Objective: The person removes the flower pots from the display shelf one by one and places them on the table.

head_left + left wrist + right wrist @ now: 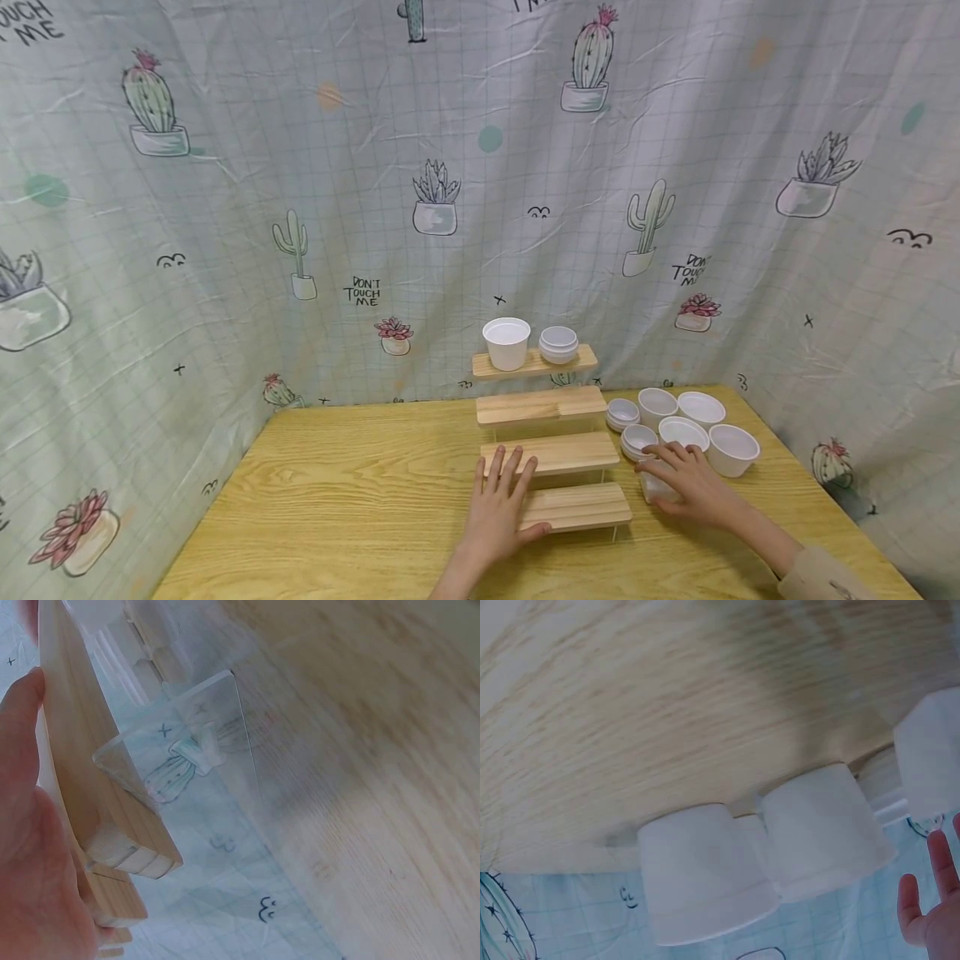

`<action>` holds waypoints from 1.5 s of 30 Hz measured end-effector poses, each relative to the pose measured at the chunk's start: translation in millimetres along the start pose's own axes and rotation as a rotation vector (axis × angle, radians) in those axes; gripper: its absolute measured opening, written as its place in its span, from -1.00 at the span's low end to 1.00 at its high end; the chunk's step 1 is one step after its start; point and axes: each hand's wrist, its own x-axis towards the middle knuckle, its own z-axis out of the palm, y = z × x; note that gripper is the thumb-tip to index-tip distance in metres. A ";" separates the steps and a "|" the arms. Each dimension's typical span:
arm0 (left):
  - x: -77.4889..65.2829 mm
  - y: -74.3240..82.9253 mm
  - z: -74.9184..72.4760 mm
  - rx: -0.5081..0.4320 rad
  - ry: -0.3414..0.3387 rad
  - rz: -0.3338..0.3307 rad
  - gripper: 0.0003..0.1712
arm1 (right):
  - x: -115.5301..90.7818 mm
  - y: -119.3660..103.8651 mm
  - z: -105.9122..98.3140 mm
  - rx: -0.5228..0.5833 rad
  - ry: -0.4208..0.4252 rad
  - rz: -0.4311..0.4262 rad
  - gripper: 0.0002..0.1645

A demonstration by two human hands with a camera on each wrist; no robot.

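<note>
A stepped wooden display rack with several tiers stands near the middle of the table. On its top tier sit a tall white pot and a smaller white pot with a ringed rim. My left hand rests on the left end of the lower tiers, fingers spread. In the left wrist view its thumb lies along the front board. To the right of the rack, my right hand holds a white pot from above. The fingers partly cover that pot.
Several white pots stand grouped at the back right, among them a deep one, a wide one and two small ringed ones. The wood-grain table extends to the left. A cactus-print curtain hangs behind.
</note>
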 end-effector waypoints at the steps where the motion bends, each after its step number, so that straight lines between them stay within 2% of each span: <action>1: 0.3 -0.3 0.3 0.003 0.003 0.001 0.02 | 1.8 -0.6 -1.5 -0.001 0.010 0.004 -0.34; 7: 0.8 -0.6 0.3 0.018 0.019 0.005 0.02 | 16.4 -6.9 -12.9 0.035 0.086 0.007 -0.37; 10: 0.8 -0.3 0.5 0.021 0.026 0.006 0.02 | 24.6 -9.6 -17.9 0.054 0.125 0.005 -0.56; 12: 1.0 -0.3 0.8 0.026 0.031 0.006 0.02 | 30.4 -11.8 -21.3 0.066 0.145 0.006 -0.61; 14: 1.2 -0.2 1.1 0.028 0.034 0.006 0.03 | 36.6 -14.6 -24.8 0.082 0.159 0.007 -0.57; 17: 1.3 -0.1 1.4 0.026 0.034 0.004 0.03 | 48.0 -19.8 -31.4 0.097 0.171 0.007 -0.63; 22: 0.7 -0.2 1.5 0.026 0.027 0.000 0.03 | 67.2 -25.9 -39.5 0.114 0.194 0.018 -0.47; 31: -0.3 -0.9 0.9 0.013 0.002 -0.005 0.02 | 95.1 -27.4 -42.0 0.165 0.234 0.027 -0.62; 34: -0.3 -0.6 -0.3 0.004 -0.009 -0.007 0.02 | 102.1 -27.9 -42.8 0.163 0.240 0.037 -0.57; 39: -0.2 -0.6 -2.8 -0.021 -0.021 -0.008 0.02 | 113.7 -29.8 -45.0 0.167 0.247 0.049 -0.61; 45: -1.0 0.4 -2.8 -0.023 0.015 -0.004 0.02 | 128.2 -29.2 -45.1 0.156 0.298 0.029 -0.52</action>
